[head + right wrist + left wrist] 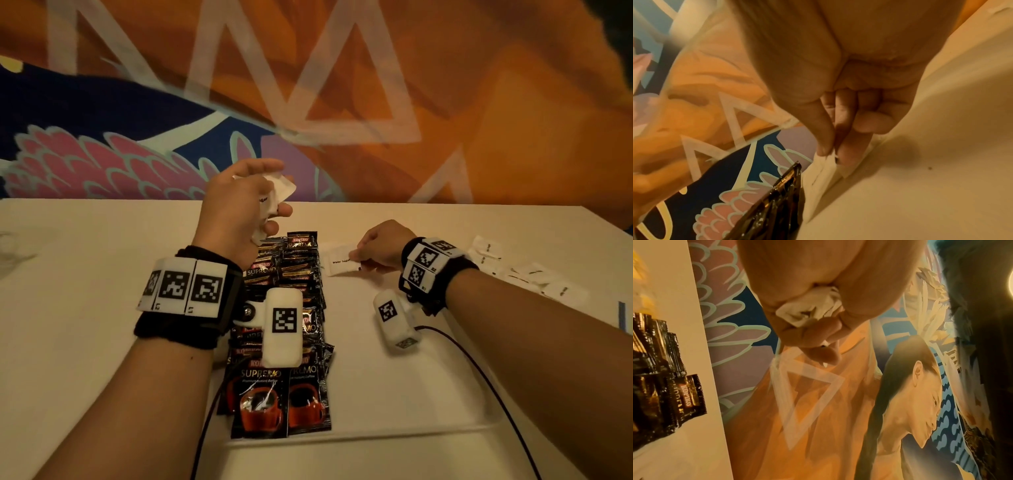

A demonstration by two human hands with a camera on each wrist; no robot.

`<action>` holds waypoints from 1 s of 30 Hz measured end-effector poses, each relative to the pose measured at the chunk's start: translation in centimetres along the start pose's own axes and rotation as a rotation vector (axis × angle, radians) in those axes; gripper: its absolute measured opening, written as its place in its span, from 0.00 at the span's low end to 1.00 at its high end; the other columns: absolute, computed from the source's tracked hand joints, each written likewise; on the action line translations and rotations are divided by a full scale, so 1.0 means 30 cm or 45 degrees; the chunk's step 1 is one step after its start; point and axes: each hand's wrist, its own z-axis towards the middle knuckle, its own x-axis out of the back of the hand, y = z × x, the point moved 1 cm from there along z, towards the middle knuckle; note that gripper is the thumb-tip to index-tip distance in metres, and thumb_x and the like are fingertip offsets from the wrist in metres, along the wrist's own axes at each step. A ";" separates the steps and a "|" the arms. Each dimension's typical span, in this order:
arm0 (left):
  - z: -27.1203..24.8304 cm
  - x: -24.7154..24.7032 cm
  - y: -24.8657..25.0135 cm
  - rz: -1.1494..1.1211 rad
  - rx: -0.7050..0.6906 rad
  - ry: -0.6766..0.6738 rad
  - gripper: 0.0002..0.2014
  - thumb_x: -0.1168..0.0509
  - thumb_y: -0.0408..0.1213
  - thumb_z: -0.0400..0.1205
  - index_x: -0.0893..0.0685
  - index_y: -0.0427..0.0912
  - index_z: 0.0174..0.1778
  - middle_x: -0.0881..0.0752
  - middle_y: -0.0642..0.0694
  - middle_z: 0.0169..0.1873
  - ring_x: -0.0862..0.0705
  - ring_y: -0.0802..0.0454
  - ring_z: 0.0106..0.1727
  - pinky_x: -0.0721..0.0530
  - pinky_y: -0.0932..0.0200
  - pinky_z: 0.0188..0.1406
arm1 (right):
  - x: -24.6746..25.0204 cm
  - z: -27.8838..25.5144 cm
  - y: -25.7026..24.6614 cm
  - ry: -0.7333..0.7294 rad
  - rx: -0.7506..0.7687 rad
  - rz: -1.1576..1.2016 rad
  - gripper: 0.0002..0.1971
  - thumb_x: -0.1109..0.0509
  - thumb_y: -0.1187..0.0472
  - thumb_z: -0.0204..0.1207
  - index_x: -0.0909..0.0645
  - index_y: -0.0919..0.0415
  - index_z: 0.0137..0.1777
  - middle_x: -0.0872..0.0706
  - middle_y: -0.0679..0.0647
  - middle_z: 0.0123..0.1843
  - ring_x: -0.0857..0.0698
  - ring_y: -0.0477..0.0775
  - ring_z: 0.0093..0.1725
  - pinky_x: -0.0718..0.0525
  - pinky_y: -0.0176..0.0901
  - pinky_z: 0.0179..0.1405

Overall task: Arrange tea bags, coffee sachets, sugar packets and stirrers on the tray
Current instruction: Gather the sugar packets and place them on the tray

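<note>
White paper sugar packets point(274, 197) sit bunched in the left hand point(239, 205) above the coffee sachets point(291, 281); the right hand point(380, 250) pinches one packet point(339, 262) near the tray point(428, 394)'s far edge. That loose bunch could spill over the sachet rows.

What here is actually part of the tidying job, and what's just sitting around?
Part of the job:
- coffee sachets, laid in rows on the tray
- sugar packet pinched by the right hand
- bunch of sugar packets gripped in the left hand
- loose sugar packets waiting to the right

Just there:
- painted wall
</note>
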 end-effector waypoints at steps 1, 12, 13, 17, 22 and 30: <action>-0.001 -0.001 -0.001 -0.008 0.010 -0.006 0.19 0.49 0.22 0.81 0.16 0.42 0.54 0.15 0.41 0.48 0.18 0.52 0.25 0.32 0.65 0.16 | -0.005 0.005 -0.003 -0.005 -0.006 -0.019 0.09 0.21 0.57 0.71 0.13 0.59 0.34 0.10 0.54 0.34 0.16 0.51 0.35 0.14 0.50 0.49; -0.010 -0.011 -0.003 0.024 0.029 -0.083 0.22 0.50 0.21 0.80 0.17 0.45 0.58 0.15 0.42 0.47 0.12 0.47 0.33 0.30 0.66 0.16 | -0.019 -0.006 -0.013 0.085 0.038 -0.309 0.15 0.21 0.47 0.69 0.15 0.58 0.41 0.08 0.56 0.45 0.12 0.55 0.48 0.13 0.45 0.48; -0.009 -0.011 -0.002 0.022 0.026 -0.086 0.23 0.50 0.20 0.80 0.18 0.46 0.59 0.15 0.43 0.47 0.11 0.46 0.34 0.29 0.65 0.16 | -0.008 -0.009 -0.012 0.099 0.046 -0.314 0.15 0.22 0.46 0.69 0.16 0.58 0.41 0.09 0.56 0.45 0.13 0.55 0.47 0.14 0.45 0.44; -0.005 -0.014 -0.014 0.007 0.054 -0.106 0.21 0.46 0.21 0.83 0.24 0.46 0.67 0.16 0.40 0.51 0.09 0.42 0.41 0.25 0.64 0.18 | 0.069 -0.054 -0.024 0.196 0.150 -0.046 0.12 0.25 0.49 0.74 0.18 0.58 0.39 0.09 0.54 0.40 0.12 0.52 0.41 0.19 0.40 0.30; -0.027 -0.044 -0.042 0.143 0.103 -0.189 0.12 0.36 0.29 0.83 0.23 0.40 0.62 0.12 0.41 0.49 0.09 0.52 0.34 0.24 0.65 0.18 | 0.117 -0.185 -0.087 0.158 0.520 0.532 0.05 0.25 0.58 0.75 0.18 0.58 0.45 0.11 0.54 0.39 0.14 0.50 0.37 0.19 0.42 0.32; -0.057 -0.097 -0.067 0.190 0.127 -0.252 0.07 0.30 0.38 0.79 0.16 0.45 0.52 0.09 0.45 0.38 0.13 0.53 0.28 0.29 0.66 0.16 | 0.062 -0.260 -0.111 0.150 0.711 0.712 0.06 0.23 0.71 0.71 0.16 0.62 0.42 0.11 0.57 0.32 0.12 0.50 0.32 0.18 0.39 0.29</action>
